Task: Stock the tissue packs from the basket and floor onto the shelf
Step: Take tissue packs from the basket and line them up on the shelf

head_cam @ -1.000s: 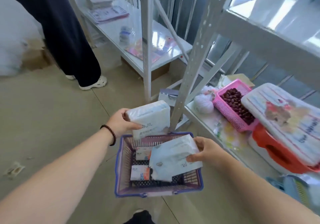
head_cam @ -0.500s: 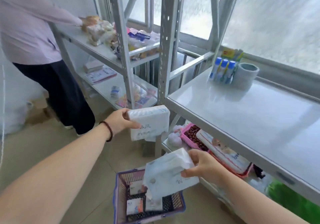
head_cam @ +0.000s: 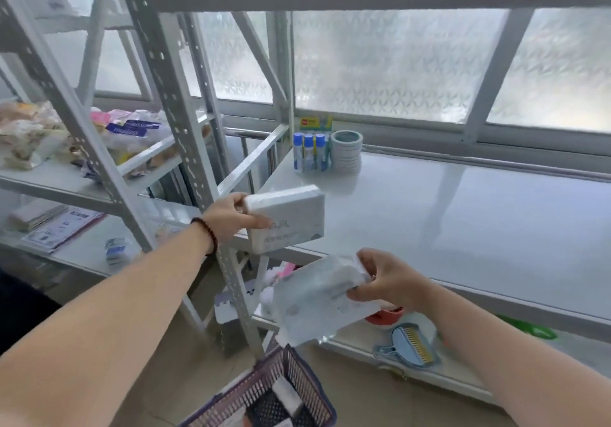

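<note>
Left hand (head_cam: 228, 216) clamped on a white rectangular tissue pack (head_cam: 286, 220) at the front left corner of the glossy white metal shelf (head_cam: 463, 228) — thumb on its face. Right hand (head_cam: 390, 281) pinching a pale blue plastic-wrapped tissue pack (head_cam: 317, 304) below the shelf's front edge — above the purple wire basket (head_cam: 297, 377).

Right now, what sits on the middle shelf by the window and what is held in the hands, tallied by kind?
Tissue packs in the hands: 2, white pack in left hand, bluish pack in right hand
Blue-capped tubes: 3
Tape stack: 1
Total: 6
</note>
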